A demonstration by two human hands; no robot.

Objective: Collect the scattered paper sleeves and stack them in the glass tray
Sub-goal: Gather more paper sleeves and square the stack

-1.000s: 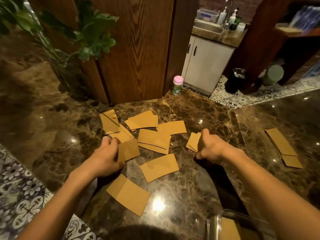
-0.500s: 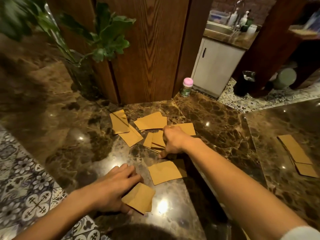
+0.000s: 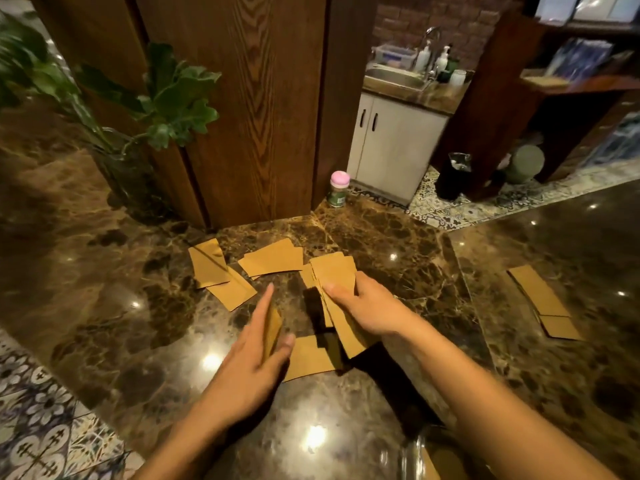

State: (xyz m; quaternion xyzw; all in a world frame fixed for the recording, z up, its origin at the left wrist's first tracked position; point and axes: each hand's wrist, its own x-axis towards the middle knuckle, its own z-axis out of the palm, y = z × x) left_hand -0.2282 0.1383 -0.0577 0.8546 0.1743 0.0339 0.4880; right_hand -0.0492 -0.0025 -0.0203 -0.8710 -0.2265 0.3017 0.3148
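The marble counter [image 3: 398, 244] carries the work, and the glass tray [image 3: 420, 452] shows only as a corner at the near edge, under the right forearm, with what looks like brown paper already in it. The loose paper sleeves lie the other way, beyond both hands: a far-left pair [image 3: 216, 271], a fanned group [image 3: 273, 259] in the middle, and a separate stack [image 3: 543, 299] well apart to the right, its long axis running away and leftward. One flat sleeve [image 3: 310, 358] lies between the hands, just beside the left thumb. The right hand [image 3: 367, 306] is clamped on a gathered bundle of sleeves [image 3: 334, 275], thumb on top, the bundle's long axis pointing away from the body. The left hand [image 3: 252, 351] is half open, fingers extended, pinching a single sleeve [image 3: 273, 329] held on edge. By my reading the left hand is nearer the flat sleeve and the far-left pair, while the tray is behind the right.
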